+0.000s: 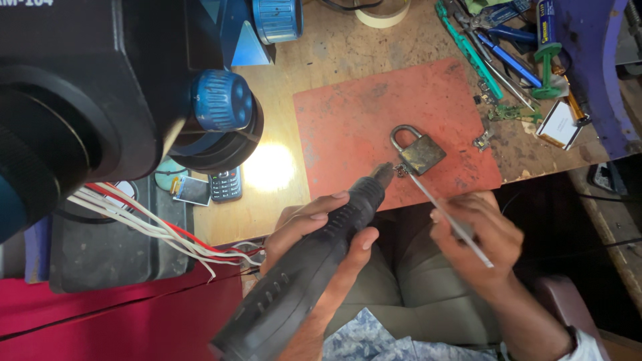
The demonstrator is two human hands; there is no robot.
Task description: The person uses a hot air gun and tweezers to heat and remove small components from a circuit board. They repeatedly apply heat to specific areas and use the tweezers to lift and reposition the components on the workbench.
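Rotary tool and thin rod meet at a padlock on a red mat.

The left hand (321,234) is wrapped tight around a black rotary tool (314,267), tip at the padlock (418,152) (centre of frame); the right hand (478,234) pinches a thin metal rod (441,207) pressed against it, likely to steady it. The red mat (361,127) seemingly shields the wooden bench (328,53); loose hand tools (501,47) lie upper right, no container visible.

Tarnished metal padlock (419,152) with a dull steel shackle; matt black ribbed plastic rotary tool (314,267); worn, scuffed red rubber mat (374,113); rough, stained bare wood surface (334,47); thin shiny metal rod (441,208).
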